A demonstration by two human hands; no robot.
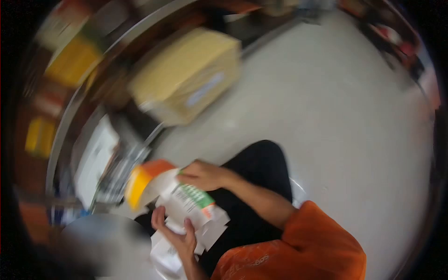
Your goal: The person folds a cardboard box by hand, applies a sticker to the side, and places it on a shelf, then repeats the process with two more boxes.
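Note:
A small printed carton (192, 201), white with green and orange areas and with its flaps unfolded, lies over my black-trousered lap. My right hand (203, 175) is closed on its upper edge, fingers pinched together. From below, my left hand (175, 234) holds the carton's lower flaps, thumb on one side and fingers on the other. A yellow and orange part (142, 182) sticks out at the carton's upper left; motion blur hides whether it belongs to the same carton. White flaps or paper (167, 255) hang beneath my left hand.
A large yellowish cardboard box (186, 74) stands on the grey floor (326, 116) ahead. Shelving (70, 112) with yellow boxes (40, 135) runs along the left. A stack of white flat items (100, 161) sits near my left. A blurred round grey surface (102, 242) is at lower left.

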